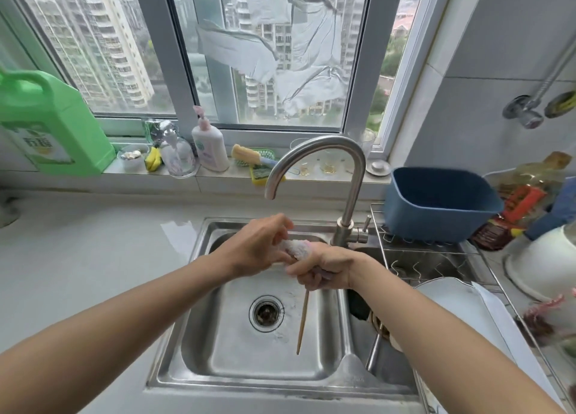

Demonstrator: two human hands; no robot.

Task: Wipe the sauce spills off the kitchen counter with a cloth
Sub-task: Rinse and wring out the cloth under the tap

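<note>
the cloth [297, 249], a pale pink-and-white fluffy rag, is rolled into a tight sausage and held over the left basin of the sink [199, 335], below and just in front of the faucet [314, 170] spout. the right hand [324, 268] is curled firmly round the near end of the roll; the left hand [260, 247] pinches the far end between thumb and fingers, the other fingers loosely bent. judged from this grip, the cloth is being wrung out.

risks from here, as a judgement: no water can be seen running from the faucet, so the cloth may be too dry or, if poorly wrung, too wet, and would then smear sauce rather than lift it. drips carried from the sink could spread onto the counter [93, 258] left of the faucet. no sauce spills can be made out on the counter from here.

a single chopstick [302, 323] lies in the basin beside the drain [266, 313], directly under the hands. a blue tub [436, 201] sits on the rack right of the faucet; a green jug [46, 124] stands on the sill far left.
</note>
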